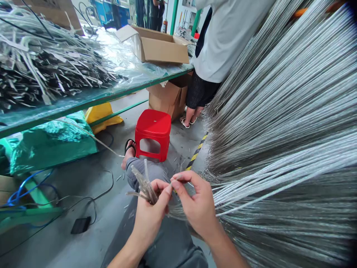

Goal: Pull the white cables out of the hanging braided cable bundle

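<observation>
My left hand (152, 210) is closed round a small bundle of clear tube pieces (145, 183), whose ends stick out up and to the left. Thumb and forefinger of my right hand (196, 201) pinch a thin strand end, close to the left fingertips. Both hands are above my lap, with the fingertips almost touching. Long silvery strands (284, 175) run from the right side toward my hands; some pass behind my right hand. Where the pinched strand leads is hidden by the fingers.
A red stool (153, 123) stands ahead on the floor. At left, a plastic-covered table (111, 89) bears a pile of cables (41, 63) and an open cardboard box (166, 50). A person (223, 44) stands beyond. A large hanging mass of strands fills the right.
</observation>
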`<state>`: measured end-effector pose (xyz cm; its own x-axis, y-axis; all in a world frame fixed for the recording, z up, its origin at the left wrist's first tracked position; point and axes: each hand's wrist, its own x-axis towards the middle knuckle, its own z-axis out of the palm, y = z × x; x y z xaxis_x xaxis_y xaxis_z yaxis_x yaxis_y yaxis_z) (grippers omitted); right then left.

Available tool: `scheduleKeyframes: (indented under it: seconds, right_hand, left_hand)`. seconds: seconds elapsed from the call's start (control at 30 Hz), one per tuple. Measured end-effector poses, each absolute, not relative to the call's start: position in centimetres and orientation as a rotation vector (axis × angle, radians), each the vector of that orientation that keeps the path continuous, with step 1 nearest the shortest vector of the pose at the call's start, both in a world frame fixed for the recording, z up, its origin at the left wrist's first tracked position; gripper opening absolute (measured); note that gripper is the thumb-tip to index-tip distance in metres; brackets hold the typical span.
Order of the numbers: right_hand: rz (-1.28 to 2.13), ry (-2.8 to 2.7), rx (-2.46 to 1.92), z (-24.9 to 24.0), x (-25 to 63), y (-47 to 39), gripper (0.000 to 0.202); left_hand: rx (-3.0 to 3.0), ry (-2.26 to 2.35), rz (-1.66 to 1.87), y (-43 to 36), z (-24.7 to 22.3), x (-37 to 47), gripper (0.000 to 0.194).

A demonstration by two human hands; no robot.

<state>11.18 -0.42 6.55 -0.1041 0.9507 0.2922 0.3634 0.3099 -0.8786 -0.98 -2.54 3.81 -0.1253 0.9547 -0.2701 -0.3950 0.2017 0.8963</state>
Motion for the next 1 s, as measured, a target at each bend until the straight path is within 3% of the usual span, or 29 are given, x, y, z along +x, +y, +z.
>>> scheduleKeyframes:
  seconds: [0.13,0.23,0.4,0.57,0.67,0.9,1.0]
  right_hand:
    - [0.397,-1.867,-1.05,5.9,11.3,-1.5,0.025]
    - [0.395,-1.834,-1.049,5.7,11.6,-2.0,0.028]
    - [0.84,-1.46,-1.186,6.2,11.7,-1.4,0.003]
    - [1.515,-0.957,-1.089,6.5,11.0,-0.1,0.025]
    - [1.68,-0.802,-1.021,6.2,10.5,0.2,0.028]
    - [1.175,-1.091,-1.064,5.6,10.6,-0.5,0.011]
    - [1.12,-1.244,-1.112,5.7,10.9,-0.8,0.009]
  left_hand:
    - [0.666,1.152,1.34,-2.3,3.7,-0.8,0.025]
    - [0.69,1.149,1.323,-2.2,3.9,-0.7,0.023]
    - [0.72,1.129,1.303,-2.3,4.2,-0.7,0.025]
    - [0.735,1.055,1.267,-2.5,4.4,-0.9,0.025]
    - [0.756,1.039,1.268,-2.5,4.5,-1.0,0.023]
    - [0.747,1.058,1.255,-2.2,4.4,-0.7,0.028]
    - [0.733,1.036,1.237,-2.0,4.2,-0.8,0.029]
